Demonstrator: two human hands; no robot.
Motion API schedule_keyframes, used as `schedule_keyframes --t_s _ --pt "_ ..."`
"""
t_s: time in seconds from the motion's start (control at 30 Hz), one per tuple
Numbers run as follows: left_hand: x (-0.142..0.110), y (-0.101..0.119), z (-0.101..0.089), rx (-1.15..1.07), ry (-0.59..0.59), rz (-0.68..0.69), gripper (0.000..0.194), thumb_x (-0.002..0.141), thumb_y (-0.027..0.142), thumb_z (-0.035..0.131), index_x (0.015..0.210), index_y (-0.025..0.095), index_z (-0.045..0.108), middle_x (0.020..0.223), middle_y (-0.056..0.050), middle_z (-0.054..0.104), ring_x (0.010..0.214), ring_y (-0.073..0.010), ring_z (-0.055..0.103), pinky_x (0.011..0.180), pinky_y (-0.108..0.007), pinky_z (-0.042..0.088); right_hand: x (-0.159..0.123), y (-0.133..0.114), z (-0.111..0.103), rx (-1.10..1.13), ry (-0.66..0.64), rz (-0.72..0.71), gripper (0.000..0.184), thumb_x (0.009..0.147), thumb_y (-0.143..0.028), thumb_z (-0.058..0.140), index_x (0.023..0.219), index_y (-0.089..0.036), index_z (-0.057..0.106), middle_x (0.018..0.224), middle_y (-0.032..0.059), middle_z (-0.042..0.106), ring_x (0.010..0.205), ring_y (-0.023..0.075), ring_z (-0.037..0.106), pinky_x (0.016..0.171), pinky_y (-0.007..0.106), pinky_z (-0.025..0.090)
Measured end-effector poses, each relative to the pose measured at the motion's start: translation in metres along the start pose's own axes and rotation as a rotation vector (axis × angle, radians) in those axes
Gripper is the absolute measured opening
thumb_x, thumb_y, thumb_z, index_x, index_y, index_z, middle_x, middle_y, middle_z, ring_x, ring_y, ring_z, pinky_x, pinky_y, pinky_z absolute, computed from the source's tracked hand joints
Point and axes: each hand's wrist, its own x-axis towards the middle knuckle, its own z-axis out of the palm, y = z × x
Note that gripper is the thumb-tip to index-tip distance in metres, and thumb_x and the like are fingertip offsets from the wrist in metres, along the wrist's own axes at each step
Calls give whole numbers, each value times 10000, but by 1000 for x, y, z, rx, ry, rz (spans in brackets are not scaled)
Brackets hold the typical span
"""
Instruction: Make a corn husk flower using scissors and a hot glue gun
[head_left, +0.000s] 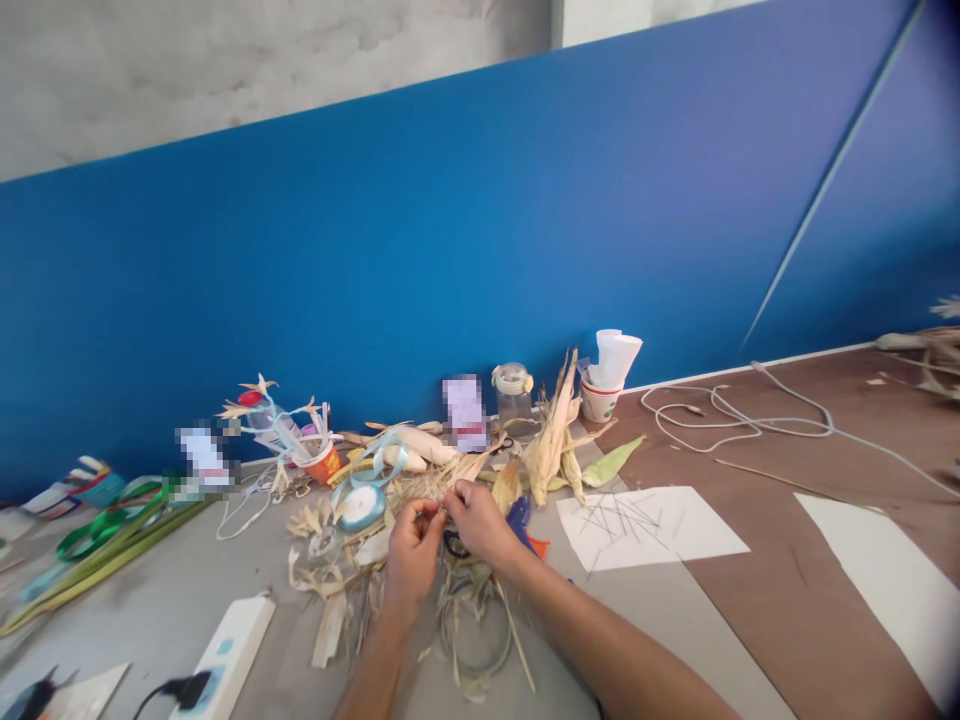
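My left hand (411, 552) and my right hand (480, 520) meet fingertip to fingertip over a pile of dried corn husk strips (390, 560). Both pinch a thin pale husk strip (444, 508) between thumb and fingers. Under my wrists lies a ring of bent husk fibres (476, 630). A light blue ribbon roll (360, 505) rests just left of my left hand. A blue and orange tool (525, 530) shows partly behind my right hand.
Corn husks (553, 430), a glass jar (514, 395) and a paper cup with white paper (604, 385) stand by the blue partition. A white sheet with thin pins (649, 525), a white cable (742, 420), green ribbon (97, 530) and a power strip (225, 650) lie around.
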Motion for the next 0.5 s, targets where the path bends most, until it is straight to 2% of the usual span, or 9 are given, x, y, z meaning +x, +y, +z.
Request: schedule_keyframes --t_s 0.23,0.37,0.43,0.5 --pt "1 -2 -1 42 0 22 161 704 330 625 717 174 585 620 9 539 577 -136 471 554 -237 364 5 4 1 133 28 -17 260 764 -312 443 541 -189 390 503 -54 364 511 96 361 497 215 283" --pt "2 2 -3 64 21 16 176 724 348 602 720 176 564 592 28 501 553 -123 440 537 -228 342 9 4 -7 240 208 -24 308 815 -402 370 598 -188 420 524 -46 381 516 108 382 511 222 330" --pt "3 4 -4 52 52 -4 189 731 361 594 728 176 558 598 30 496 550 -118 434 530 -224 336 10 3 -12 154 252 -36 311 840 -377 336 649 -173 472 565 -22 446 557 121 437 552 229 364" --pt "4 4 -5 15 111 -18 200 722 368 605 723 173 559 596 32 489 537 -111 423 515 -221 329 8 1 -17 -55 160 -87 257 835 -307 367 709 -157 534 655 16 539 641 138 507 621 239 391"
